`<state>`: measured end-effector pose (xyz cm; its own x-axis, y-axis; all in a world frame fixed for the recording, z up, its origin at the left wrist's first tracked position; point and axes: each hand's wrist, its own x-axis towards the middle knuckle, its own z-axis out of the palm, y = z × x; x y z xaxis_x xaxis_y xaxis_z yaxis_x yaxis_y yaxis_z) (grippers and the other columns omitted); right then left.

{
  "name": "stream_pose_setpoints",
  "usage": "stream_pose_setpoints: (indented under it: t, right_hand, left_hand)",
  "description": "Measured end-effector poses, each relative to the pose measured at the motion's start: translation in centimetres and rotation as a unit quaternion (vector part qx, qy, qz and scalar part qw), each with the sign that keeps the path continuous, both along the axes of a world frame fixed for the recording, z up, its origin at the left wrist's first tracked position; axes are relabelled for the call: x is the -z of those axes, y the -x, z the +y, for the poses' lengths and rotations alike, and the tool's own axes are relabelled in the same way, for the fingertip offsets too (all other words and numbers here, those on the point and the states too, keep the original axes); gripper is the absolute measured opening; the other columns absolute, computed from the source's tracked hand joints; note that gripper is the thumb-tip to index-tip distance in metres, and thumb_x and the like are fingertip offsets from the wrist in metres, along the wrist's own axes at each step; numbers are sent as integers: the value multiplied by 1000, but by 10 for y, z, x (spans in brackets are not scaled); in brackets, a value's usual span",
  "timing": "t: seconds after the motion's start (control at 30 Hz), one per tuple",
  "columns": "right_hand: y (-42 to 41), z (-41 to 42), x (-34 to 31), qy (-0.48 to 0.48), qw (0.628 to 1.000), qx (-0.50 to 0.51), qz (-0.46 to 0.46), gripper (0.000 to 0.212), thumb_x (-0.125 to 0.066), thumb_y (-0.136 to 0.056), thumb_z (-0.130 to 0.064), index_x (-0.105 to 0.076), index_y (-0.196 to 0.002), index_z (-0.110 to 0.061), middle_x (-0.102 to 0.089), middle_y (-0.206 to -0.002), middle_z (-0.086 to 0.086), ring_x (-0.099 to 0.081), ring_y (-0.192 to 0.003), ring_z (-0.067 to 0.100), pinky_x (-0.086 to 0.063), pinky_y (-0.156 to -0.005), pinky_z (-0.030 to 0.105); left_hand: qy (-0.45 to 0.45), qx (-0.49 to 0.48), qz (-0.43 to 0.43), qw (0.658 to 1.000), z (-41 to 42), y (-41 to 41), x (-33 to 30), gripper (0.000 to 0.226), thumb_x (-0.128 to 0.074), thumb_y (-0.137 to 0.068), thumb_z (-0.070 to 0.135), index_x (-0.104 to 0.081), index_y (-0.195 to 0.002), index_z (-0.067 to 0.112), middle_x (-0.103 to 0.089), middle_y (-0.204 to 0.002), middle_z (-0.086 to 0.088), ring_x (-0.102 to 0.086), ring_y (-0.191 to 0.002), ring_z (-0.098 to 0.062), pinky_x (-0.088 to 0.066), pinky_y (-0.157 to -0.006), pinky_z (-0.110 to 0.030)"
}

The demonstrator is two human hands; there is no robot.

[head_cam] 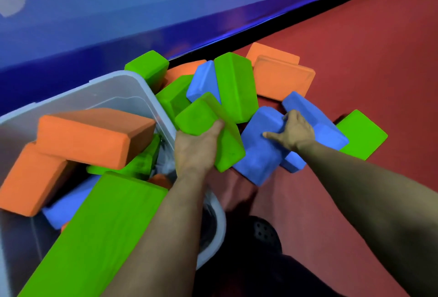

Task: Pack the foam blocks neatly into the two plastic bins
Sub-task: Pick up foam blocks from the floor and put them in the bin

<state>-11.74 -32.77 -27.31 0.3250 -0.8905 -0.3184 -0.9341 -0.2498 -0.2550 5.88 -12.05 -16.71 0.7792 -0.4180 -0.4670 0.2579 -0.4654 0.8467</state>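
Landmark: clear plastic bin (132, 88), standing on red floor (355, 64); all places given from it.

Nearest, lying across the bin's near rim: long green block (94, 232), tilted; inside the bin, heaped unevenly, two orange blocks (94, 138), a blue block (68, 204) beneath them, further green partly hidden.

Just beside the bin's right wall: left hand (196, 147), fingers curled round a green block (208, 128) and gripping it, the block tilted above the floor.

Farther right of the bin: right hand (294, 130), thumb stretched out over the top of a blue floor block (258, 154), fingers curled over its far edge, holding it; second blue block (315, 123) touching behind it; flat green block (362, 133) beyond that.

Beyond the bin's far right corner: loose pile of green, blue and orange blocks (282, 78), leaning on one another.

Farthest: blue wall (118, 12) behind the bin.
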Motion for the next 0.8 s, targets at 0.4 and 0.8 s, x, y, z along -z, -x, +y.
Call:
stream_pose_setpoints:
  t: [0.4, 0.8]
  right_hand:
    - [0, 84, -116, 12, 965, 186, -185, 84, -82, -71, -60, -40, -120, -7, -57, -106, 10, -61, -112, 36, -45, -90, 43]
    - [-105, 217, -232, -366, 669, 393, -514, 88, -85, -69, -46, -41, -141, -23, -61, -126, 11, -71, -90, 34, -58, -60, 61]
  left_hand:
    - [188, 65, -19, 980, 32, -6, -110, 22, -79, -76, 39, -77, -93, 25, -77, -99, 10, -73, -96, -11, -56, -95, -43]
    - [337, -243, 54, 908, 211, -100, -201, 51, -74, -83, 31, -55, -129, 22, -73, -110, 0, -72, -86, -20, -59, -69, -40]
